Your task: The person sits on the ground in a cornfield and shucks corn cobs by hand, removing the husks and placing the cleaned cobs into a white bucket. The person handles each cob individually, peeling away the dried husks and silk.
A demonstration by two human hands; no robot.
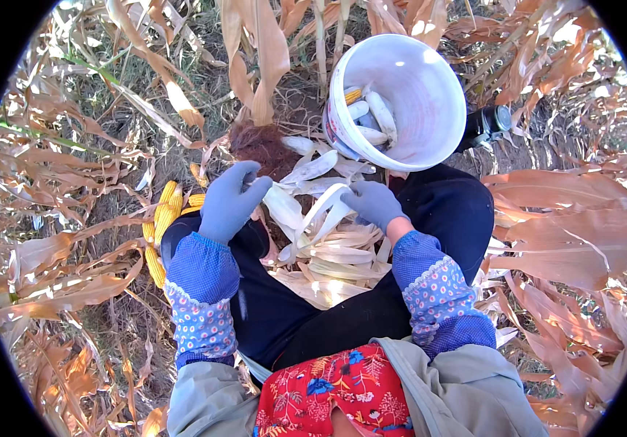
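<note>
A corn ear in pale husk slants between my gloved hands, over my lap. Its upper end passes behind the thumb of my left hand, which grips it there. My right hand pinches a strip of white husk that is pulled away from the ear toward the right. How much of the kernels is bared cannot be seen. Below the hands, between my legs, lies a heap of stripped husks. Several bare yellow corn ears rest on the ground beside my left knee.
A white plastic bucket leans toward me beyond my right knee, with several pale ears and a yellow one inside. Next to it is a dark cylindrical object. Brown corn silk and dry stalks lie ahead.
</note>
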